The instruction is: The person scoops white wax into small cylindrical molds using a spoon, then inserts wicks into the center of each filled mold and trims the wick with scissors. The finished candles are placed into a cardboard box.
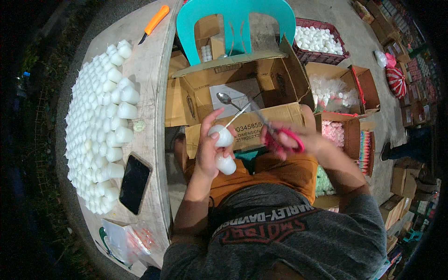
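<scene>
My left hand [205,156] is closed around two white votive candles, one above the other. From the upper candle [222,136] a long pale wick [238,115] slants up and to the right; the lower candle [226,164] rests by my lower fingers. A pair of scissors [297,141] with pinkish-red handles is in my right hand [280,140], which is smeared by motion. The blades point up and left near the wick's end; whether they touch it I cannot tell. Beneath them, an open cardboard box [196,86] holds a metal spoon [224,98] and a white sheet [214,88].
On the left, a table [151,116] bears many white candles [105,107], an orange utility knife [156,19], a phone [135,183] and plastic packets [140,242]. A teal chair [233,9] stands beyond the box. At right are a candle-filled crate [319,56] and cartons [368,88].
</scene>
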### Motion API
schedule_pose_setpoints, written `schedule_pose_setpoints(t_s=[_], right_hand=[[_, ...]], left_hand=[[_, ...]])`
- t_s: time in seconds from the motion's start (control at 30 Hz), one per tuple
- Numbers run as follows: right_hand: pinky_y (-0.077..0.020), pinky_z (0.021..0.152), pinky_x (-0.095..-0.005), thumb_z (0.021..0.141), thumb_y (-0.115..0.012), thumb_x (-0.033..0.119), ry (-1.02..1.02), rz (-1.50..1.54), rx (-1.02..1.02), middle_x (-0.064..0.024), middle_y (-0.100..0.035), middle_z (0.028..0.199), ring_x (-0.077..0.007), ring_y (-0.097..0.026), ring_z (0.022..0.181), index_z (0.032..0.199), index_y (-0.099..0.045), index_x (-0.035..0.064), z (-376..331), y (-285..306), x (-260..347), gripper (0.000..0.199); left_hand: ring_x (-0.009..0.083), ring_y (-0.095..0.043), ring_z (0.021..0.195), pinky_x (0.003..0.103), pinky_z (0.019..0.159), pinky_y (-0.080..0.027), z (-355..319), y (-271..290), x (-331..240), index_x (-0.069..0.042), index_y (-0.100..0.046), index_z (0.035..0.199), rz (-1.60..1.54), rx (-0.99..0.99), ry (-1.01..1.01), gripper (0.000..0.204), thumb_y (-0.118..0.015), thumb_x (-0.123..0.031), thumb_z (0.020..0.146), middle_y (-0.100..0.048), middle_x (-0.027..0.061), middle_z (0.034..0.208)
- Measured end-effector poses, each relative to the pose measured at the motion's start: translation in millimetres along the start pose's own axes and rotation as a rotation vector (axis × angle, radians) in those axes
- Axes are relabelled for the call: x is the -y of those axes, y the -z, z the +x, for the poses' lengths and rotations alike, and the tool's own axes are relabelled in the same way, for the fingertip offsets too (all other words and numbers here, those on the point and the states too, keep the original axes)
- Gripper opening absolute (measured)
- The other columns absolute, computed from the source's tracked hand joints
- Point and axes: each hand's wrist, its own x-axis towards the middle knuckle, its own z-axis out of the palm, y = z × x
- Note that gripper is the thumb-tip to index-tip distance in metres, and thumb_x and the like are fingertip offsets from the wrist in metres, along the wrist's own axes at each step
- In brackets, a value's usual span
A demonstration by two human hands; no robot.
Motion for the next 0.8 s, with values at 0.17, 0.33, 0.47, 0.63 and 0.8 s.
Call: schedule_pose_setpoints(t_s=[0.17, 0.33, 0.47, 0.63, 0.8], right_hand=[[-0.0383, 0.058, -0.0218, 0.092, -0.052, 0.032, 0.110, 0.134, 0.029, -0.0002, -0.047, 0.077, -0.0080, -0.047, 0.063, 0.105, -0.049, 0.0048, 2.0, -25.3, -33.8, 0.029], [-0.0371, 0.059, -0.0201, 0.089, -0.056, 0.038, 0.081, 0.186, -0.030, -0.0029, -0.048, 0.078, -0.0085, -0.047, 0.066, 0.108, -0.047, 0.0004, -0.2, -27.3, -33.6, 0.043], [-0.0348, 0.054, -0.0187, 0.091, -0.052, 0.035, 0.048, 0.218, 0.001, 0.0006, -0.048, 0.073, -0.0062, -0.046, 0.060, 0.105, -0.049, 0.0040, -5.3, -27.9, -31.1, 0.034], [-0.0290, 0.047, -0.0170, 0.093, -0.049, 0.038, 0.032, 0.182, -0.009, 0.0017, -0.048, 0.068, -0.0044, -0.046, 0.057, 0.104, -0.052, 0.0064, -3.2, -25.6, -32.4, 0.033], [-0.0227, 0.039, -0.0167, 0.092, -0.044, 0.048, -0.046, 0.697, 0.098, 0.0001, -0.049, 0.061, -0.0033, -0.039, 0.047, 0.106, -0.052, 0.0059, 2.8, -18.4, -41.0, 0.045]], left_hand=[[0.0089, -0.041, 0.048, 0.024, 0.045, -0.043, 22.0, -2.1, 5.3, -0.007, -0.045, 0.119, 0.028, 0.100, 0.030, 0.046, -0.046, -0.032, 0.081, -0.053, 0.0073, 0.090], [0.0082, -0.042, 0.050, 0.022, 0.047, -0.041, 23.5, -7.7, 8.8, -0.004, -0.050, 0.111, 0.149, 0.189, 0.080, 0.043, -0.050, -0.032, 0.079, -0.056, 0.0082, 0.093], [0.0078, -0.042, 0.052, 0.021, 0.048, -0.040, 23.6, -5.3, 8.8, -0.003, -0.052, 0.108, 0.104, 0.151, 0.086, 0.041, -0.050, -0.031, 0.079, -0.056, 0.0074, 0.091], [0.0071, -0.043, 0.055, 0.021, 0.052, -0.040, 26.8, 1.7, 8.0, -0.003, -0.054, 0.104, 0.135, 0.207, 0.110, 0.035, -0.046, -0.028, 0.081, -0.055, 0.0056, 0.088], [0.0084, -0.043, 0.051, 0.022, 0.048, -0.041, 31.5, 9.6, 9.8, -0.001, -0.052, 0.101, 0.272, 0.296, 0.136, 0.035, -0.051, -0.030, 0.079, -0.054, 0.0088, 0.090]])
